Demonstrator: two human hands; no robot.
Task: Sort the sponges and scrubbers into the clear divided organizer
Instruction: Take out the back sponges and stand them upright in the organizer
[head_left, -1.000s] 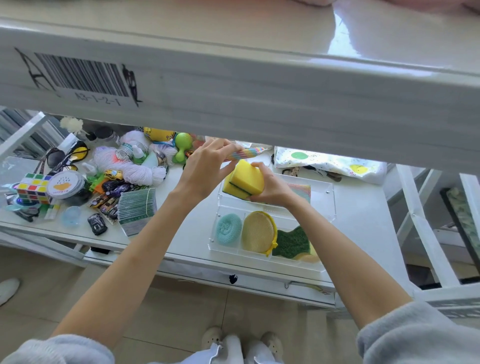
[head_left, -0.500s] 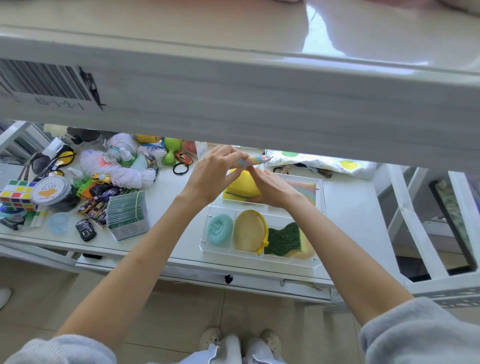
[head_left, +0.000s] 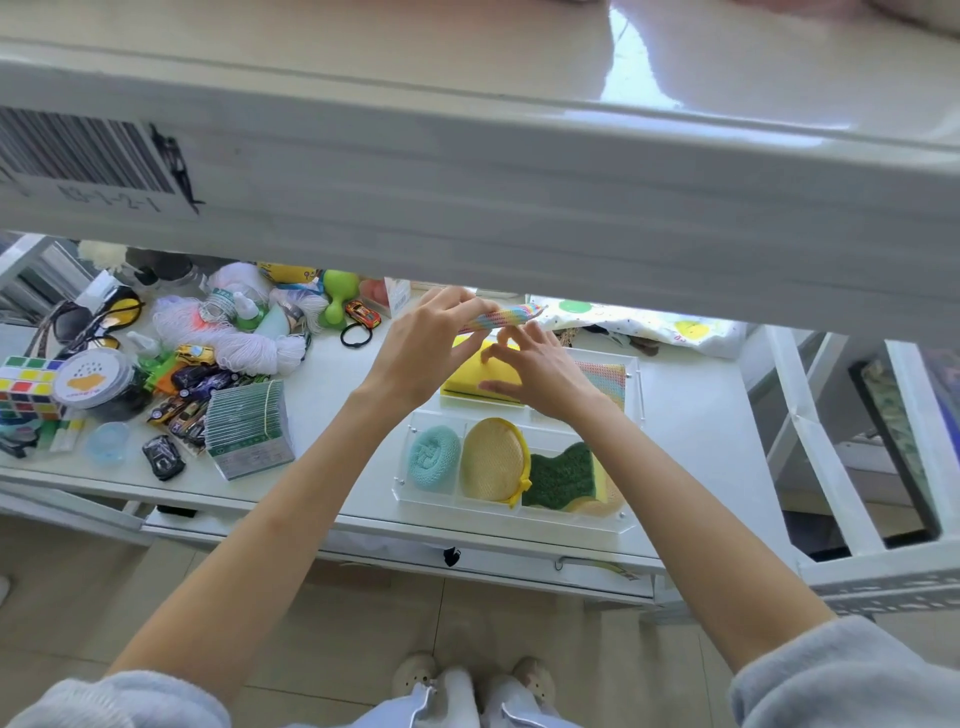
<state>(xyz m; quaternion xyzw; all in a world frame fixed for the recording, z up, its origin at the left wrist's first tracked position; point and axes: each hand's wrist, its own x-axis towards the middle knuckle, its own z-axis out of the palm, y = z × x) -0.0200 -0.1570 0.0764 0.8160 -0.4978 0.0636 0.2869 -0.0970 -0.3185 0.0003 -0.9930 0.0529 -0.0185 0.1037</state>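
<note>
The clear divided organizer (head_left: 635, 395) stands on the white shelf. Its front row holds a teal round scrubber (head_left: 434, 457), a tan round pad with a yellow rim (head_left: 492, 460) and a green-and-yellow sponge (head_left: 563, 475). A yellow sponge (head_left: 467, 376) lies in the back left compartment, and a rainbow cloth (head_left: 605, 380) in the back right one. My left hand (head_left: 428, 345) pinches a rainbow-striped sponge cloth (head_left: 501, 318) above the organizer. Over the yellow sponge, my right hand (head_left: 540, 369) has its fingers spread, the tips touching the sponge.
Left of the organizer lie a green card stack (head_left: 247, 428), toy cars (head_left: 163, 457), white yarn (head_left: 244, 348), a round tin (head_left: 91, 382) and a puzzle cube (head_left: 26, 387). A black hair tie (head_left: 356, 335) lies near my left hand. An upper shelf edge (head_left: 519, 208) hides the back.
My right hand has set the yellow sponge down into the back left compartment and spread its fingers. My left hand has kept the rainbow cloth, lifting it slightly.
</note>
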